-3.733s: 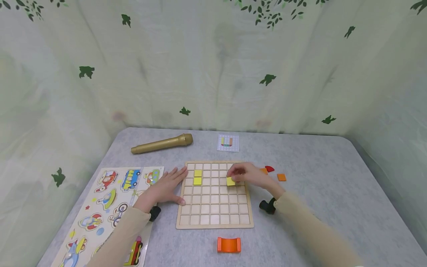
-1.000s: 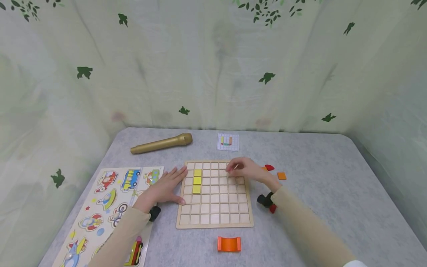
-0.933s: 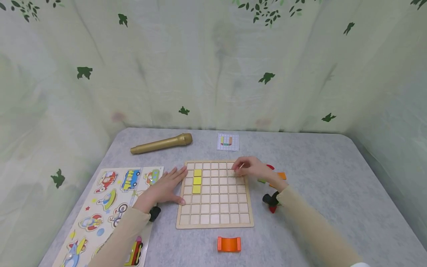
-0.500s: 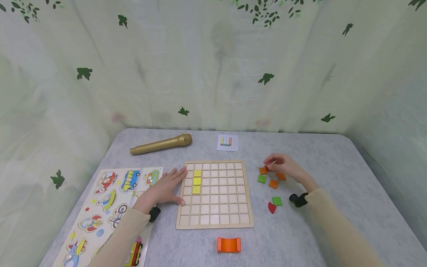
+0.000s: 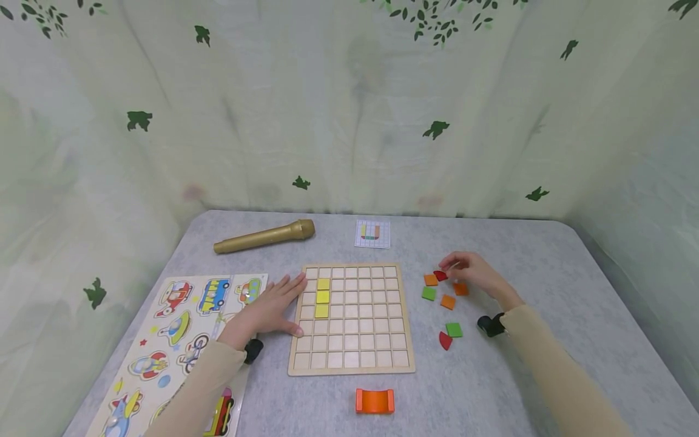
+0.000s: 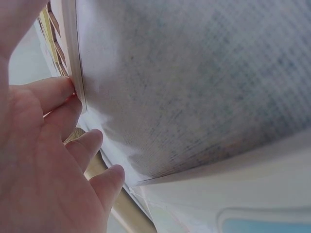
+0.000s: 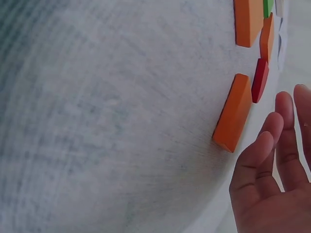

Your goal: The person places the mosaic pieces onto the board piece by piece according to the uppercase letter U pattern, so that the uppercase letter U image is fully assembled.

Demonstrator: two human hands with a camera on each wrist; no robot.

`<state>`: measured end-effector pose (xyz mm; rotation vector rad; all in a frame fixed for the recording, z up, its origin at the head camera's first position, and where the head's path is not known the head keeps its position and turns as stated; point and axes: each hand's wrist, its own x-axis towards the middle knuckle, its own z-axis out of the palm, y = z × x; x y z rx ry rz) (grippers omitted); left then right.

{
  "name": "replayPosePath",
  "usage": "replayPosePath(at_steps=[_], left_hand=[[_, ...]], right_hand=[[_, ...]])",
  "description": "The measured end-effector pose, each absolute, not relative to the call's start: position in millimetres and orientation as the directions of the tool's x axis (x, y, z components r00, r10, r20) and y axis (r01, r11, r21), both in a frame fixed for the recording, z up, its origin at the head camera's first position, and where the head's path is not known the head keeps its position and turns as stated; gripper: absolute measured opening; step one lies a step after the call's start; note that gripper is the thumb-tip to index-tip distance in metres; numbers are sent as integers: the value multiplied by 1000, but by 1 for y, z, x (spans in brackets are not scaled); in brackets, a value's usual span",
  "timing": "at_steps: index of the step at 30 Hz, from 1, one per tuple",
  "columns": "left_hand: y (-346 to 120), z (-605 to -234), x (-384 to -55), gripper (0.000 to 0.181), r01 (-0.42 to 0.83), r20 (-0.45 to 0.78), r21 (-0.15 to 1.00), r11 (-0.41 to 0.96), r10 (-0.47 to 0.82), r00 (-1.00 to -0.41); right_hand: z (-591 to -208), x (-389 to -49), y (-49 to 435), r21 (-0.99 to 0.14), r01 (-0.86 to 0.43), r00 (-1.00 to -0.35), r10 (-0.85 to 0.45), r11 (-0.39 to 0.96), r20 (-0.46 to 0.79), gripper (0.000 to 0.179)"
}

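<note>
My left hand [image 5: 271, 308] rests with spread, straight fingers along the left edge of the wooden grid board [image 5: 352, 370]. In the left wrist view, its fingertips [image 6: 63, 90] touch the board's rim. Three yellow square tiles [image 5: 323, 297] sit in one column of the grid, near the upper left. My right hand [image 5: 476, 273] hovers over loose pieces right of the board, fingers relaxed and holding nothing. Its fingertips are right beside a red quarter-round piece [image 5: 440, 275]. An orange square tile [image 7: 233, 114] lies under the hand, partly covered in the head view.
Other orange tiles [image 5: 448, 301], green tiles [image 5: 429, 294] and another red quarter-round piece [image 5: 445, 340] lie nearby. A pattern card [image 5: 373, 234] and a gold microphone [image 5: 264, 237] lie behind the board. An orange block [image 5: 374, 401] stands in front; a vehicle puzzle board [image 5: 180, 364] lies left.
My right hand set a third yellow tile below the other two, then moved right to the loose pieces. It has just shifted slightly off the red piece. My left hand stayed put.
</note>
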<state>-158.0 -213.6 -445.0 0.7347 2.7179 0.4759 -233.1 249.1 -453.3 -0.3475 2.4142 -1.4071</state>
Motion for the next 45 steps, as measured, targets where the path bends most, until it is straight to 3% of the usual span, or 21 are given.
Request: replayPosePath(at_steps=[13,25,36,45], left_hand=[[-214,-446,-158,106,436,-183,382,815,529,-829],[-215,-448,-160,106,439,-184,384,812,534,-825],[-215,-447,-161,106,443,-181,387,809,538,-823],[-215,-447,-159,106,439,-183,383,813,532,-827]], right_hand=[[-459,-242,236,-773,-53,-922,-328,632,-206,20],[-460,-244,234,-732,-124,-917,-358,670,-173,20],[-450,-235,240,-826,-35,-921,-338,563,-192,9],[-443,-226,230,-880,-136,-872,-476,455,-112,21]])
